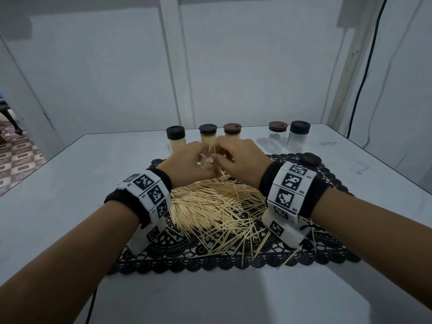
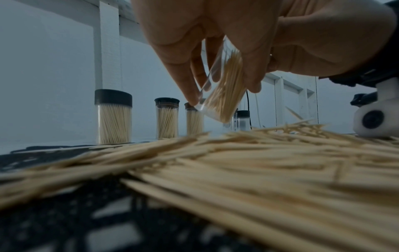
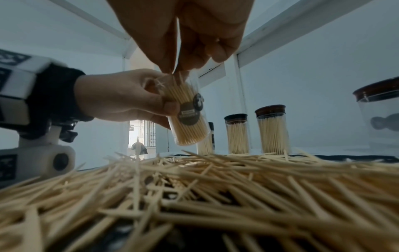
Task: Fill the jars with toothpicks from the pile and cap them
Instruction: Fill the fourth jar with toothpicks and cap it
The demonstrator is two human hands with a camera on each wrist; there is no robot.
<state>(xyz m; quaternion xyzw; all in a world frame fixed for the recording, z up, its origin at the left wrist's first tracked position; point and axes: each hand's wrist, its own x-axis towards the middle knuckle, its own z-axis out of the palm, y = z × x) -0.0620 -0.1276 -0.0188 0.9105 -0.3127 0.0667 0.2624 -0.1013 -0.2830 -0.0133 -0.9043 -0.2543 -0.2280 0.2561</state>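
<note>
A clear open jar (image 2: 220, 97), partly filled with toothpicks, is tilted and held just above the pile by my left hand (image 1: 195, 160), thumb and fingers wrapped round its wall. My right hand (image 3: 190, 63) is right over the jar's mouth and pinches a few toothpicks that stand in it. The jar (image 3: 190, 126) carries a round dark label. A loose pile of toothpicks (image 1: 217, 206) lies on a black lace mat (image 1: 187, 258) under both wrists. A loose dark cap (image 1: 311, 158) rests on the mat's far right corner.
Three capped jars full of toothpicks (image 1: 175, 139) (image 1: 208, 134) (image 1: 232, 130) stand in a row at the back of the white table (image 1: 58, 183). Two capped empty jars (image 1: 277, 132) (image 1: 299, 134) stand to their right. A black cable (image 1: 364, 73) hangs down the right wall.
</note>
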